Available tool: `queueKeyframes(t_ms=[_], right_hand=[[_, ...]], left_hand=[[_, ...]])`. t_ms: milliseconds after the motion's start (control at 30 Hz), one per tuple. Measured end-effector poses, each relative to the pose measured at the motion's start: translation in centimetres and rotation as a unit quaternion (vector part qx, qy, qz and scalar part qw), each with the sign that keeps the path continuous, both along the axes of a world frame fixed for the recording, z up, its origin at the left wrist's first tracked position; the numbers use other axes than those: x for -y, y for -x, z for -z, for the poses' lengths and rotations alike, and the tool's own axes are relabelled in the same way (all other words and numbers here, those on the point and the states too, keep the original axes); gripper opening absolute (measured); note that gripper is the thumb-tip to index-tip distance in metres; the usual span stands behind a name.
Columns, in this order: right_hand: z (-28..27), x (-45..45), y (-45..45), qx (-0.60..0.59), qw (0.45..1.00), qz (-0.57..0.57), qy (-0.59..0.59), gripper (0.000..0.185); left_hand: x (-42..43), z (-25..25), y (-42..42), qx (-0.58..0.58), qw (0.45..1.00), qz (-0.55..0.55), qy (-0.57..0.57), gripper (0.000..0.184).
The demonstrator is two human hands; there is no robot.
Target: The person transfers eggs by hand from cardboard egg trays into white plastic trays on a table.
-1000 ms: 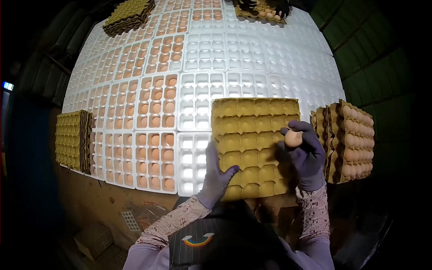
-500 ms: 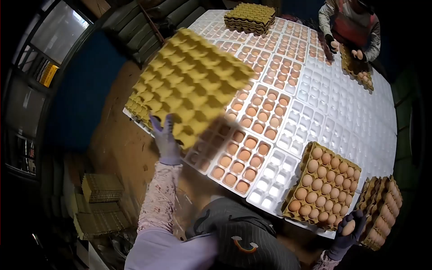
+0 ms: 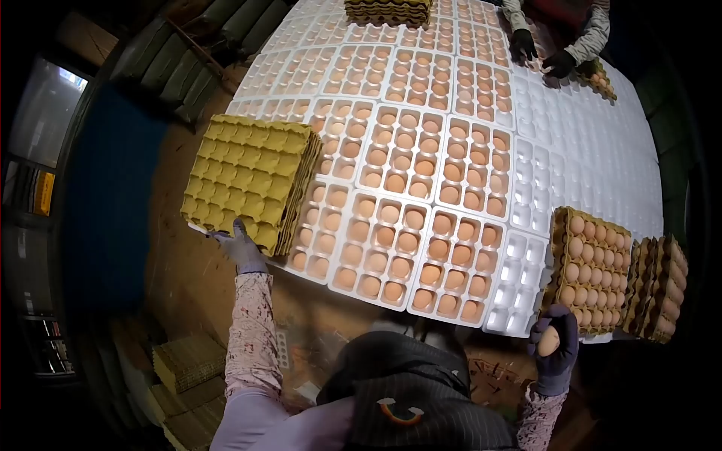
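Note:
My left hand [image 3: 244, 252], in a grey glove, is at the near edge of a stack of yellow egg trays [image 3: 248, 173]. Its fingers are spread and touch the top tray's rim. The stack lies at the table's left corner. In my right hand [image 3: 555, 353], also gloved, is a brown egg [image 3: 549, 340], held in curled fingers below the table's front edge. Just beyond it, a pulp tray full of eggs [image 3: 598, 270] rests on the table. White plastic trays with eggs [image 3: 402, 161] fill the middle and left.
Unfilled white trays [image 3: 564, 143] cover the right side. Another egg-laden pulp tray [image 3: 656, 289] leans at the right edge. A co-worker's gloved hands [image 3: 540, 56] work at the far side. More yellow trays [image 3: 387, 11] stand at the back; stacked trays [image 3: 188, 364] sit on the floor.
My left hand has lowered the yellow egg tray onto the stack at the left corner. My right hand, still holding the egg, has turned upward. The view has shifted.

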State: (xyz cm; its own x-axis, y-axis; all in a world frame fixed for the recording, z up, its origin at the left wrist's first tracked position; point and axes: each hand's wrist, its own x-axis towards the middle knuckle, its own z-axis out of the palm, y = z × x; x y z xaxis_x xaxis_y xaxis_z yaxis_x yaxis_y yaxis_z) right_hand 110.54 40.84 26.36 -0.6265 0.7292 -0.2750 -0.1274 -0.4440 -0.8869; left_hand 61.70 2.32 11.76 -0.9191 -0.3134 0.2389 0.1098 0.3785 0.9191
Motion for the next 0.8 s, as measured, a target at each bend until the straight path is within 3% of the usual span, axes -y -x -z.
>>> queueKeyframes(t_ms=[33, 100, 200, 233, 267, 300, 333, 367, 400, 500, 533, 567, 600, 667, 700, 733, 800], right_hand=[[0.3, 0.6, -0.2, 0.030, 0.998, 0.019, -0.044, 0.035], [1.0, 1.8, -1.0, 0.058, 0.994, 0.050, -0.084, 0.040], [3.1, 3.9, -4.5, 0.089, 0.985, 0.095, -0.115, 0.038], [3.1, 4.0, -5.7, -0.018, 0.995, 0.086, 0.052, 0.038], [4.4, 5.0, -7.4, -0.035, 0.975, 0.138, 0.171, 0.040], [5.8, 5.8, -8.8, -0.079, 0.970, 0.133, 0.185, 0.031], [7.7, 6.7, -10.6, 0.046, 0.995, 0.090, 0.008, 0.025], [9.5, 7.6, -12.4, 0.186, 0.967, 0.069, -0.163, 0.027], [13.2, 9.7, -14.3, 0.126, 0.978, 0.141, -0.093, 0.033], [22.4, 13.5, -17.9, 0.434, 0.877, 0.136, -0.153, 0.041], [28.2, 15.8, -19.2, 0.133, 0.935, 0.304, 0.122, 0.044], [30.9, 17.0, -19.9, -0.050, 0.894, 0.370, 0.247, 0.045], [32.7, 17.7, -20.5, -0.217, 0.794, 0.436, 0.363, 0.046], [37.0, 16.2, -20.8, -0.163, 0.752, 0.426, 0.475, 0.045], [39.6, 16.0, -20.8, -0.174, 0.740, 0.435, 0.482, 0.045], [42.9, 15.6, -20.5, -0.133, 0.739, 0.449, 0.484, 0.044], [49.8, 13.8, -19.9, -0.061, 0.757, 0.461, 0.459, 0.040]], left_hand=[[-0.2, 0.1, 0.2, 0.002, 1.000, 0.008, 0.002, 0.093], [-0.4, 1.1, 1.2, 0.107, 0.952, -0.166, 0.235, 0.090], [-2.5, -1.5, -0.3, 0.148, 0.949, -0.181, 0.210, 0.082], [-1.1, -0.3, -0.5, -0.027, 0.882, -0.130, 0.452, 0.077], [-5.8, -4.8, -4.0, -0.141, 0.949, 0.044, 0.280, 0.062], [-9.5, -6.9, -6.8, -0.160, 0.941, 0.188, 0.232, 0.056], [-12.8, -7.7, -9.6, -0.105, 0.923, 0.315, 0.194, 0.052], [-16.6, -7.7, -12.8, -0.039, 0.899, 0.398, 0.179, 0.054], [-20.4, -7.7, -16.8, -0.021, 0.841, 0.483, 0.243, 0.055], [-29.2, -4.3, -24.9, -0.095, 0.645, 0.653, 0.385, 0.060], [-32.1, -3.6, -27.5, -0.123, 0.608, 0.672, 0.404, 0.061], [-34.4, -2.6, -29.9, -0.152, 0.574, 0.684, 0.423, 0.061], [-35.8, -1.0, -31.3, -0.152, 0.565, 0.685, 0.434, 0.061], [-36.8, 3.8, -31.1, -0.218, 0.527, 0.671, 0.474, 0.061], [-35.9, 6.7, -28.8, -0.264, 0.516, 0.658, 0.481, 0.059], [-33.7, 8.3, -23.5, -0.227, 0.483, 0.638, 0.555, 0.057], [-32.2, 9.9, -20.4, -0.225, 0.478, 0.598, 0.603, 0.058]])
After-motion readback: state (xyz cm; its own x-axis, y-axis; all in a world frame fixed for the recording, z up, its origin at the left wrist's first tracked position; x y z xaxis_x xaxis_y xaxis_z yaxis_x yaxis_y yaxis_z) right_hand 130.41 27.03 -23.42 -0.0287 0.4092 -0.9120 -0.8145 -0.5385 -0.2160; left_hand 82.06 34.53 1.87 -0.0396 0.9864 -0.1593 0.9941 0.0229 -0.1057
